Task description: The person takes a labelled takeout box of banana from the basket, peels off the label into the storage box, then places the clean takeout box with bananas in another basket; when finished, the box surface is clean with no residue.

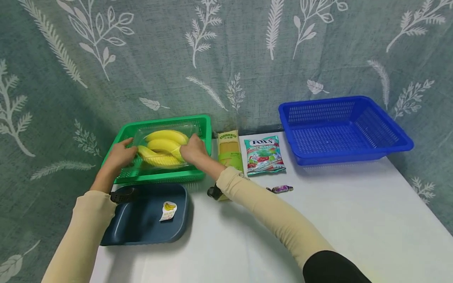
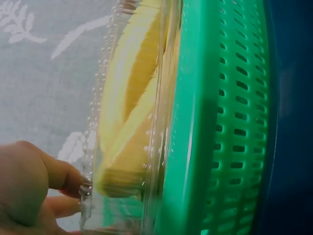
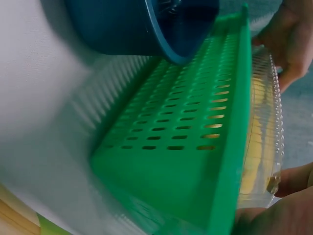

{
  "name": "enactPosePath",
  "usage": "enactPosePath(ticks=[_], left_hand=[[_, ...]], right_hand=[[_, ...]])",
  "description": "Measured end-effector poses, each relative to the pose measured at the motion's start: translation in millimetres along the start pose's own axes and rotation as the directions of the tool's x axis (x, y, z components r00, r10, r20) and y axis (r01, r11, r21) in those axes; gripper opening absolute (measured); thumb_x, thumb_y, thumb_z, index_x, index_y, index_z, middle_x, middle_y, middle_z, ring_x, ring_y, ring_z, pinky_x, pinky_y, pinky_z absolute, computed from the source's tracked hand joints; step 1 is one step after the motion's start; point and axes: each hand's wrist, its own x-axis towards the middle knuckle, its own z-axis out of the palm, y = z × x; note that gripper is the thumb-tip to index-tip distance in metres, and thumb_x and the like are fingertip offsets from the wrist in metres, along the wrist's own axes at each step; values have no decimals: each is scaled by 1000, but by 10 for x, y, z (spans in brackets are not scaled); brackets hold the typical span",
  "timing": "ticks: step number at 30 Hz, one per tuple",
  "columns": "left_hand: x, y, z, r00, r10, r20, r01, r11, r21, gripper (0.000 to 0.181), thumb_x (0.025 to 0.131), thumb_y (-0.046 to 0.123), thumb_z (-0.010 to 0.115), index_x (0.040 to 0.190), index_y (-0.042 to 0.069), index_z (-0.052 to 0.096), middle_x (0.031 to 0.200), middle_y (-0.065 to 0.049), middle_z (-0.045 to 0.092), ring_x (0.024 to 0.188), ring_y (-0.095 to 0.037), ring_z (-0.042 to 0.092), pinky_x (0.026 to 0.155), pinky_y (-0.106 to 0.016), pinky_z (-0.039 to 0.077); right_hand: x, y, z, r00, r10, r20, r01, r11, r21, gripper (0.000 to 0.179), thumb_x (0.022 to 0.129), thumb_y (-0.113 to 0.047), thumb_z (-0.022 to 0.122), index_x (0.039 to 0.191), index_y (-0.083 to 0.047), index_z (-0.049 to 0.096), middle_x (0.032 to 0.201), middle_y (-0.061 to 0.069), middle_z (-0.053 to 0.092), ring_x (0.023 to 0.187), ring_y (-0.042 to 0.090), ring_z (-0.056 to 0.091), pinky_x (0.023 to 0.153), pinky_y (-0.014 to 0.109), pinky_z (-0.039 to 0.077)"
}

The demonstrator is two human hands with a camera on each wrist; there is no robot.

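Note:
A clear plastic box (image 1: 189, 127) of bananas (image 1: 167, 135) sits at the top of the green basket (image 1: 159, 179), at the left back of the table. My left hand (image 1: 122, 155) pinches the box's left end. At the opposite end my right hand (image 1: 194, 150) grips the box's rim. In the left wrist view the left fingers and thumb (image 2: 63, 178) meet at the ridged plastic edge. From the right wrist, the box rim (image 3: 278, 117) stands above the basket wall (image 3: 171, 137), with a hand at each end.
Below the basket stands a dark blue tub (image 1: 120, 228) with a banana-picture card (image 1: 168, 211) in it. To the right lie a pasta packet (image 1: 229, 147), a FOX'S candy bag (image 1: 264, 155) and a small purple-wrapped sweet (image 1: 282, 189). A blue basket (image 1: 339, 157) occupies the right back.

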Motion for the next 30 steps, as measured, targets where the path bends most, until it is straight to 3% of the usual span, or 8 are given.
enactPosePath(ticks=[5, 7, 11, 14, 18, 23, 27, 30], left_hand=[[54, -34, 29, 999, -7, 50, 8, 1000, -26, 66, 106, 22, 31, 159, 3, -3, 156, -38, 16, 131, -49, 41, 92, -53, 51], [82, -49, 29, 998, -9, 61, 11, 999, -41, 66, 105, 20, 31, 159, 3, -3, 156, -37, 14, 132, -50, 39, 92, -53, 51], [130, -73, 30, 995, -14, 99, 21, 997, -71, 66, 103, 13, 29, 158, 2, -5, 156, -39, 11, 134, -52, 36, 93, -54, 50], [162, -98, 39, 994, -22, 111, 31, 997, -76, 66, 101, 8, 27, 158, 1, -6, 156, -39, 9, 135, -54, 33, 94, -56, 49], [195, -105, 84, 995, -23, 93, 32, 995, -96, 66, 100, 6, 26, 158, 1, -5, 156, -38, 11, 134, -53, 34, 95, -58, 47], [229, -132, 112, 997, -24, 79, 33, 993, -112, 65, 101, 6, 27, 159, 3, -3, 155, -38, 14, 135, -52, 34, 96, -59, 46], [228, -171, 104, 997, -33, 74, 42, 991, -125, 65, 104, 9, 31, 160, 4, -2, 156, -37, 14, 137, -52, 32, 100, -60, 43], [219, -185, 110, 998, -37, 48, 41, 995, -91, 63, 106, 14, 30, 159, 2, 0, 157, -37, 9, 131, -52, 36, 97, -59, 44]], right_hand=[[70, 47, 32, 1000, 24, -13, -24, 1000, 2, 70, 103, -9, 47, 162, -12, 9, 83, 10, 55, 41, 15, 20, 40, 31, 25], [90, 53, 43, 1000, 22, -16, -22, 1000, -1, 70, 103, -9, 48, 162, -11, 10, 96, 13, 57, 42, 15, 21, 41, 32, 26], [126, 59, 87, 999, 41, -14, -41, 999, -27, 71, 103, -11, 48, 162, -10, 8, 95, 13, 58, 42, 14, 21, 40, 31, 26], [155, 77, 145, 998, 62, -20, -62, 997, -39, 73, 103, -12, 49, 161, -10, 6, 117, 17, 60, 43, 15, 23, 41, 31, 26], [184, 102, 171, 996, 80, -45, -82, 996, -46, 75, 102, -11, 51, 162, -10, 5, 157, 20, 30, 50, 17, 29, 44, 32, 28], [183, 90, 151, 995, 89, -52, -91, 995, -48, 80, 100, -10, 53, 162, -11, 4, 161, 21, 22, 45, 16, 25, 41, 30, 27], [119, 67, 133, 998, -14, -63, 9, 996, -84, 80, 97, -10, 56, 161, -7, 8, 161, 24, 19, 54, 17, 36, 44, 30, 30], [9, 44, 98, 979, -186, -79, 171, 971, -170, 77, 96, -13, 57, 160, -5, 15, 161, 23, 20, 96, 23, 57, 62, 32, 44]])
